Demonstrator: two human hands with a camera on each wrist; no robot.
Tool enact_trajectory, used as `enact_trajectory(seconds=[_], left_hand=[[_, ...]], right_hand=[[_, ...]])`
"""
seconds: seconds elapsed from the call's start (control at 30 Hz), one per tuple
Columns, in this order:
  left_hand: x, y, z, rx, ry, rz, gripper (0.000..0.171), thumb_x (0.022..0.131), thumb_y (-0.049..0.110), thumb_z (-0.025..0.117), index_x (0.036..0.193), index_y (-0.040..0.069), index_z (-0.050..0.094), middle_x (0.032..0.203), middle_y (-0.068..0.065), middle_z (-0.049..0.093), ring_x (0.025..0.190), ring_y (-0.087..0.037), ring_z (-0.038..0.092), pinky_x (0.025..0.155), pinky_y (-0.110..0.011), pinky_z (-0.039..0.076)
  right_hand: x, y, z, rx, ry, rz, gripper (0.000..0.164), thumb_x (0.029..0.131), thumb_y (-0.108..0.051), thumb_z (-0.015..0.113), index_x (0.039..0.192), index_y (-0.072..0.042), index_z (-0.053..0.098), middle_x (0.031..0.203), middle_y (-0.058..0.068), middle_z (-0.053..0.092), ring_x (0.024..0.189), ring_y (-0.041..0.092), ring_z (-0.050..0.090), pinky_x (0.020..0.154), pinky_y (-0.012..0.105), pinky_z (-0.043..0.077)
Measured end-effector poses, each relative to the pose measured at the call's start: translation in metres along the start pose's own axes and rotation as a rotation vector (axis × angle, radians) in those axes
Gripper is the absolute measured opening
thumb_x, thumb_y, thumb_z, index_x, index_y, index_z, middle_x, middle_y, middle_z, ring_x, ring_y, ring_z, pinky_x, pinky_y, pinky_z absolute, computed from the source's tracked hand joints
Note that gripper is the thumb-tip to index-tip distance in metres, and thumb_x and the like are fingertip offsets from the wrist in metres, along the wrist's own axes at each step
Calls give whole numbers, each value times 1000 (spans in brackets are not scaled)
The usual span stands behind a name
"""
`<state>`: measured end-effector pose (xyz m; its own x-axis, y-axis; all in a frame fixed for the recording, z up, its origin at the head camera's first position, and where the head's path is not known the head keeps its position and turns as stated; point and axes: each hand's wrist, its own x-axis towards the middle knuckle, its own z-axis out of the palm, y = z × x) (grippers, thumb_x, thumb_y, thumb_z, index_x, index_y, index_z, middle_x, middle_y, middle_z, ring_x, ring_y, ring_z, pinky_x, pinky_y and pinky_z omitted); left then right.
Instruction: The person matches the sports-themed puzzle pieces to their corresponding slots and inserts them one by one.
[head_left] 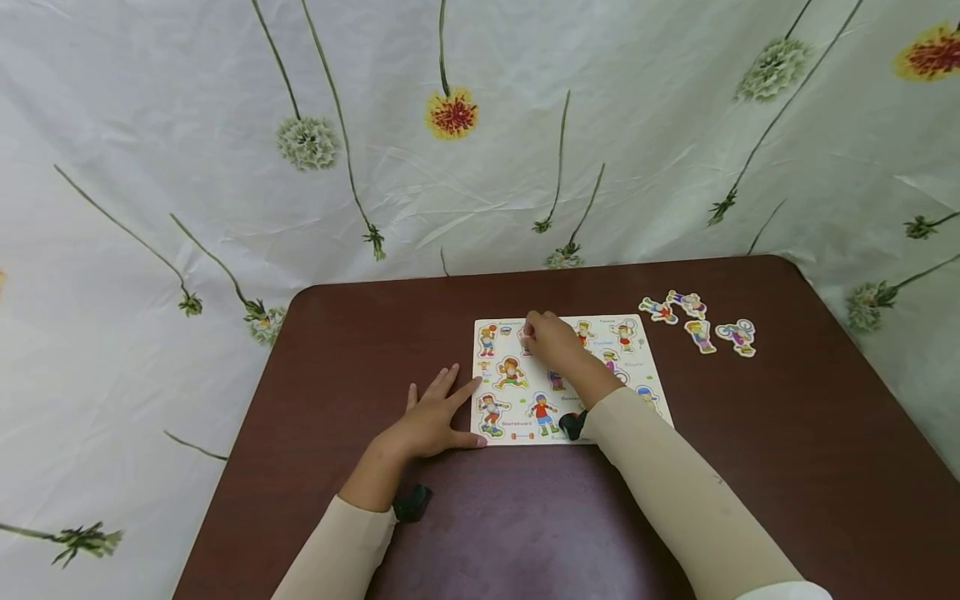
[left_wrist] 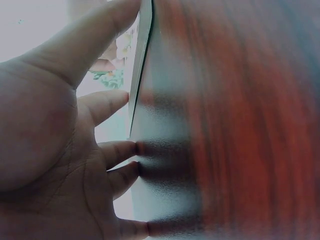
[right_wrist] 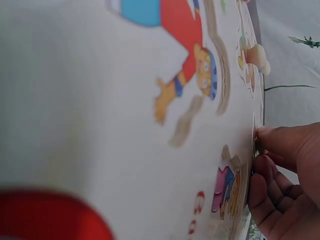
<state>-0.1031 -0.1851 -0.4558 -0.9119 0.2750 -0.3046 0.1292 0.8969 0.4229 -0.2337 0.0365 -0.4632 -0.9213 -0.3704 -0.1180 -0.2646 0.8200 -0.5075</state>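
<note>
Left hand [head_left: 429, 423], fingers spread, touches the left edge of a puzzle board [head_left: 517, 418]; right hand [head_left: 557, 343] pinches a figure piece [head_left: 522, 340] near its far edge.

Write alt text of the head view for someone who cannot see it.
A person's right-hand grip reaches over a cartoon puzzle board and curls near its far edge, while their left-hand grip spreads against its left edge. Four loose figure pieces lie to its right on a dark brown table.
</note>
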Motion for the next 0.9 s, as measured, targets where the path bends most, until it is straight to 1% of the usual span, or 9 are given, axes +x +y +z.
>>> enact_trajectory(seconds=[0.13, 0.23, 0.4, 0.5, 0.6, 0.73, 0.9], left_hand=[[0, -1, 0, 3, 5, 3, 95, 76, 57, 75, 153, 31, 27, 165, -10, 8, 153, -29, 5, 115, -69, -2], [0, -1, 0, 3, 0, -1, 95, 76, 57, 74, 154, 32, 26, 165, -9, 6, 153, -28, 3, 115, -68, -2], [1, 0, -1, -1, 8, 9, 94, 76, 56, 75, 153, 31, 27, 165, -10, 7, 153, -29, 4, 115, -69, -2], [0, 1, -1, -1, 3, 9, 94, 77, 56, 74, 154, 31, 27, 165, -10, 6, 153, -29, 4, 115, -68, -3], [0, 1, -1, -1, 5, 12, 93, 77, 55, 74, 153, 30, 28, 165, -10, 7, 153, -30, 5, 115, -69, -2], [-1, 1, -1, 15, 3, 13, 93, 77, 56, 74, 153, 30, 28, 165, -11, 8, 153, -29, 4, 115, -69, -1], [-1, 0, -1, 15, -7, 5, 93, 78, 56, 73, 154, 31, 26, 165, -10, 8, 153, -29, 4, 116, -68, -2]], right_hand=[[0, 0, 2, -20, 1, -6, 17, 99, -28, 55, 101, -12, 53, 100, 9, 54, 76, 20, 50, 67, 31, 40], [0, 0, 2, -28, 13, -14, 17, 99, -27, 56, 102, -10, 55, 101, 10, 55, 76, 20, 50, 68, 31, 41], [0, 2, 1, 7, 36, -3, 20, 97, -28, 58, 103, -9, 58, 96, 8, 56, 76, 18, 50, 68, 30, 40], [-1, 5, 0, 73, 40, 20, 22, 96, -31, 58, 103, -10, 61, 95, 6, 57, 77, 17, 52, 69, 29, 42], [-3, 9, -2, 165, 40, 41, 24, 96, -34, 58, 103, -12, 62, 96, 4, 60, 81, 18, 55, 73, 31, 45], [-8, 13, -4, 292, 33, 60, 25, 96, -37, 55, 105, -14, 60, 102, 4, 62, 90, 20, 58, 81, 34, 47], [-16, 15, -6, 411, 17, 76, 28, 97, -38, 54, 112, -14, 58, 112, 5, 62, 98, 21, 58, 84, 36, 49]])
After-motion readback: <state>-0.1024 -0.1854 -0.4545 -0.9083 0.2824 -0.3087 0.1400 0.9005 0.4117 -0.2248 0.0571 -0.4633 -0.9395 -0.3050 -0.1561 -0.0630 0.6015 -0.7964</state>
